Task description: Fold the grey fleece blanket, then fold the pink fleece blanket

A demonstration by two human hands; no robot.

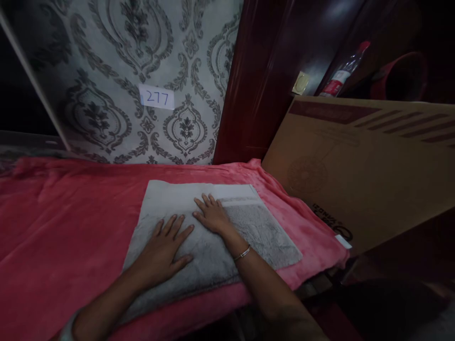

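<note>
From where I stand, a gray plush towel with a paler far band lies spread on a pink blanket, near the middle of the bed-like surface. The person's left hand is palm down over its left part, fingers and thumb spread wide, pinching nothing. The right hand, farther off and to the right, is also palm down, fingers splayed, reaching the edge of the pale band; a thin bracelet circles that wrist. Beyond, a card marked 277 sits against patterned wallpaper. A large cardboard box leans at the right, a plastic bottle behind its top edge.
</note>
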